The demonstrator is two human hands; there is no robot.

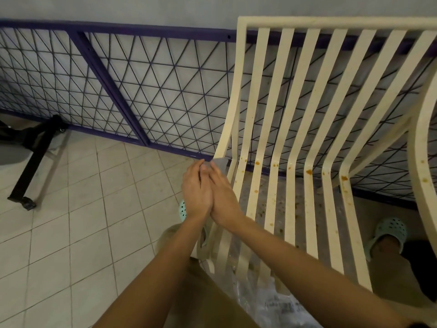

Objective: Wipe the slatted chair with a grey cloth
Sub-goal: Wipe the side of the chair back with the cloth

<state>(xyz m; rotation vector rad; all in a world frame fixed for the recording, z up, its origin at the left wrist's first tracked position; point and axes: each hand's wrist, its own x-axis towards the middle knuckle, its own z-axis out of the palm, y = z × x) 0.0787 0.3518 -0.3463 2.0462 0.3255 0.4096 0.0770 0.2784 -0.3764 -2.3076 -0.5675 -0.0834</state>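
**Head view, near to far; positions given relative to the slatted chair.** Two bare forearms reach forward over tan trousers (212, 304). A clear printed plastic sheet (279, 304) lies beneath the near edge of the slatted chair (290, 209). The left hand (197, 190) and right hand (224, 200) meet palm to palm at the chair's left side rail, fingers extended and laid close together. The grey cloth (221, 163) shows only as a small edge past the fingertips, against the rail where the seat bends up into the back. Whether the cloth runs on between the palms cannot be told.

One mint clog (182, 208) shows just left of the chair, behind the left hand, and another (387, 233) is visible through the slats on its right. Orange stains (309, 171) dot the cream slats along the bend and down the seat.

Behind the chair, a purple-framed wire mesh panel (111, 86) leans against a pale wall (118, 8). Well to the chair's left, a black wheeled stand (35, 157) rests on the tiled floor (71, 233).
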